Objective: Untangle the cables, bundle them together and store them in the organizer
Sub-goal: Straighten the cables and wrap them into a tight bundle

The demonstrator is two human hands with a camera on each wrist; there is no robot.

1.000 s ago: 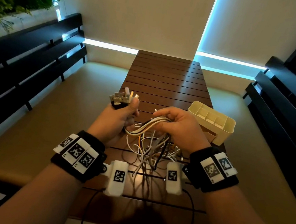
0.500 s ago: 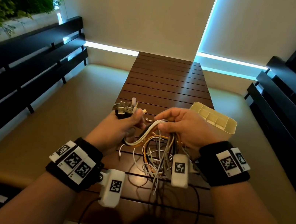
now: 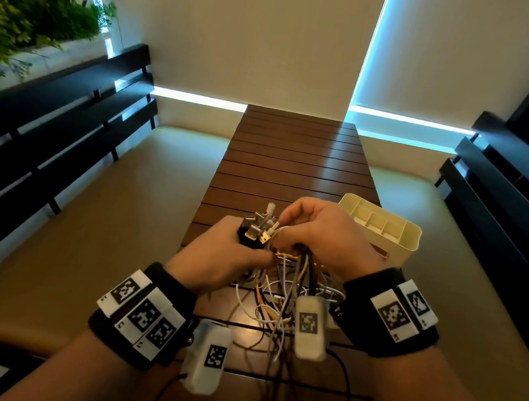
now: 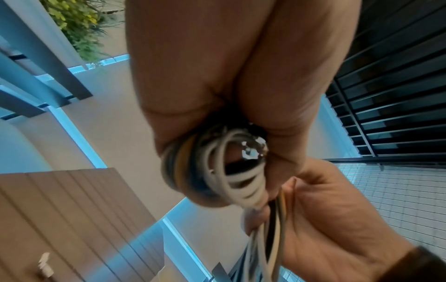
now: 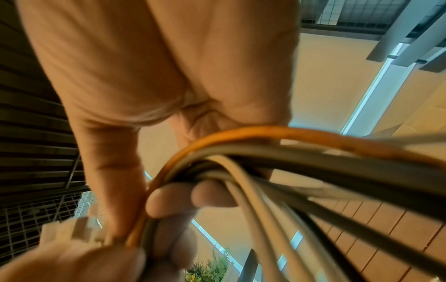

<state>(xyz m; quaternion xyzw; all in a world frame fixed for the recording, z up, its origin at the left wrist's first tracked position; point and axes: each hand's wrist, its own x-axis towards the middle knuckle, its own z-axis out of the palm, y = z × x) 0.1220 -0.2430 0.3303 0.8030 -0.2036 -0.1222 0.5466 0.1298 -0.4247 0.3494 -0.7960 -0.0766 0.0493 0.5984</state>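
Note:
A bunch of white, orange, grey and black cables (image 3: 291, 284) hangs over the slatted wooden table (image 3: 294, 156). My left hand (image 3: 227, 253) grips the bunch just under its plug ends (image 3: 258, 229), which stick up out of the fist. In the left wrist view the coiled cables (image 4: 212, 167) fill that fist. My right hand (image 3: 320, 233) is curled round the strands right beside the plugs; its fingers (image 5: 173, 200) hook the orange and white cables (image 5: 277, 152). The cream organizer (image 3: 386, 230) with open compartments stands just right of my right hand.
Dark slatted benches (image 3: 42, 130) run along both sides of the table, with tan cushions below. Green plants (image 3: 23, 9) fill the upper left. Loose cable loops (image 3: 266, 311) trail onto the near part of the table.
My right hand slid along the strands toward the left hand until both meet at the plug ends. The bunch rose slightly and the hanging loops drew in.

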